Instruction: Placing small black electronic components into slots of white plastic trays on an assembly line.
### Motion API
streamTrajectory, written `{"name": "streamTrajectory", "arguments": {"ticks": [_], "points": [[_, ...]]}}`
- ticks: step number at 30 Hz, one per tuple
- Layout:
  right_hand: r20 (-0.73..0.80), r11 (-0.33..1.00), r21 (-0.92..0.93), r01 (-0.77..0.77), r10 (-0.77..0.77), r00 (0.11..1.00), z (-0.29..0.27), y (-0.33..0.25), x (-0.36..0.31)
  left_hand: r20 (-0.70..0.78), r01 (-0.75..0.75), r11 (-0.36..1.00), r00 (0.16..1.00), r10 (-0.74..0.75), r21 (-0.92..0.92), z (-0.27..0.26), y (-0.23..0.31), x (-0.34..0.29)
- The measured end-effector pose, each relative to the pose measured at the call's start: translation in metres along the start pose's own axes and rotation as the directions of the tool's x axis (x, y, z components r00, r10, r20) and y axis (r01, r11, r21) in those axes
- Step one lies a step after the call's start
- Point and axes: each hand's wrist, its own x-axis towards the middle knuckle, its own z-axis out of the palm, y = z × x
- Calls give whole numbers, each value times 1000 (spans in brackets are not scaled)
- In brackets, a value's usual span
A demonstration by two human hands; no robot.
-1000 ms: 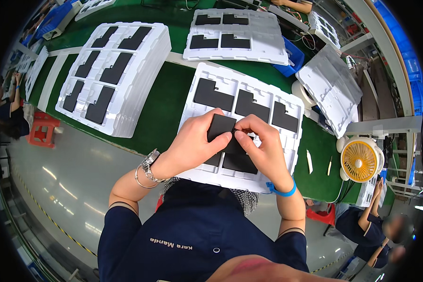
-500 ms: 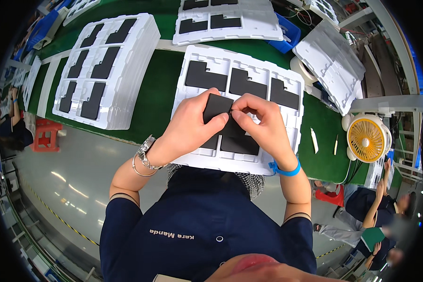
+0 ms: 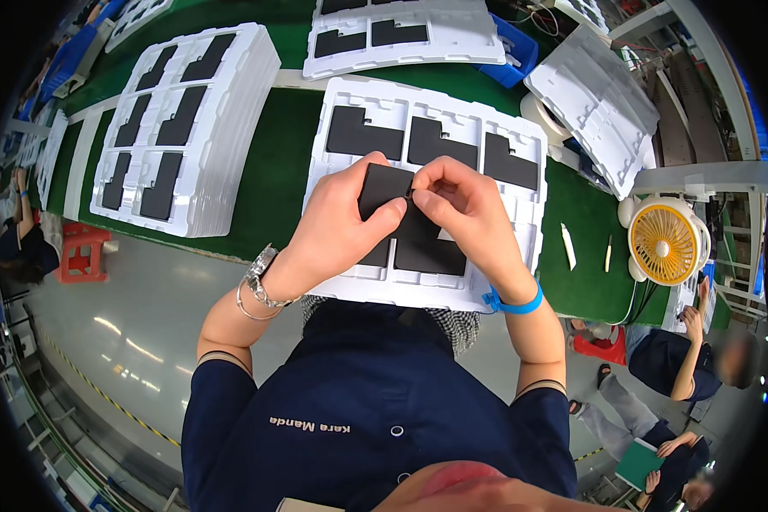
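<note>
My left hand (image 3: pixel 334 215) grips a black L-shaped flat piece (image 3: pixel 386 186) by its sides, fingers behind and thumb across the front. At the piece's upper right edge, the thumb and forefinger of my right hand (image 3: pixel 469 209) pinch together on something tiny, mostly hidden by the fingertips. Both hands are above a white moulded tray (image 3: pixel 527 224) near the table's front edge. Similar black pieces (image 3: pixel 442 142) lie in its far row, and another (image 3: pixel 429 257) shows in the near row. My hands cover part of the tray's middle.
Left stands a tall stack of white trays (image 3: pixel 241 128) holding black pieces. Behind are another loaded tray (image 3: pixel 456 43) and a blue bin (image 3: pixel 518 58). To the right are a tilted tray (image 3: pixel 593 111), a white cutter-like tool (image 3: pixel 567 247) and a yellow fan (image 3: pixel 662 242). Co-workers sit beyond.
My right fingertips have shifted slightly along the piece's edge, still pinched. My left hand keeps its grip. The whole view has moved a little, and a co-worker's green folder is now lower at right.
</note>
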Motion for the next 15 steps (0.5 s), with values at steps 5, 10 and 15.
{"name": "streamTrajectory", "arguments": {"ticks": [5, 10, 15], "points": [[15, 997, 63, -36, 35, 999, 0, -2, -2, -18, -11, 1000, 1000, 11, -10, 0, 1, 0], [37, 978, 184, -95, 89, 995, 0, -5, -3, -25, -65, 998, 998, 66, 25, 0, 0, 0], [-21, 968, 232, 100, -97, 995, 5, 6, -3, -75, -116, 992, 990, 120, 52, 5, -2, 0]]}}
